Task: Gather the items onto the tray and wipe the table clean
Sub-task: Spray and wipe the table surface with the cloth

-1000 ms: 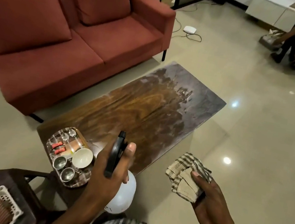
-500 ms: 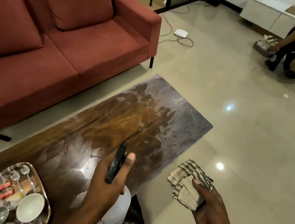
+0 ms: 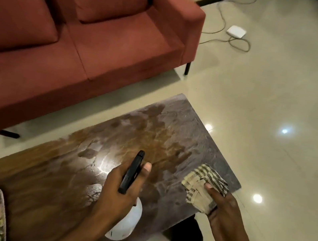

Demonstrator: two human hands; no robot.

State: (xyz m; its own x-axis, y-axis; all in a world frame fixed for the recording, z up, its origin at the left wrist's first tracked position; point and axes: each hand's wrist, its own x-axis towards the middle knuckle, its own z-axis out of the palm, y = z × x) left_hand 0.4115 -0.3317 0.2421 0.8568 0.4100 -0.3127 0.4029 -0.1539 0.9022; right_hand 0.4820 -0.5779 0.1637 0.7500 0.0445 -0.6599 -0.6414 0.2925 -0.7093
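Wood-grain table (image 3: pixel 42 181) fills the lower middle of the shot, and its top is streaky and wet-looking, with a bright glare spot just beyond the left hand. That left hand (image 3: pixel 121 189) is wrapped around a spray bottle (image 3: pixel 125 222): fingers closed on the black trigger head, thumb up along the side, white body hanging below the palm over the near edge of the table. The right hand (image 3: pixel 221 206) has a checked cloth (image 3: pixel 203 187) bunched up in a firm grip, held over the table's near right corner; can't tell if the cloth is actually touching the surface. Way over at the bottom left, the tray (image 3: pixel 0 205) sits on the table's left end, partly cut off by the frame, loaded with small metal cups, something red and a white bowl, all pretty blurry. Red sofa (image 3: pixel 95 42) runs along the far side of the table, and a white box with cables (image 3: pixel 236 31) lies on the shiny tile floor beyond it.
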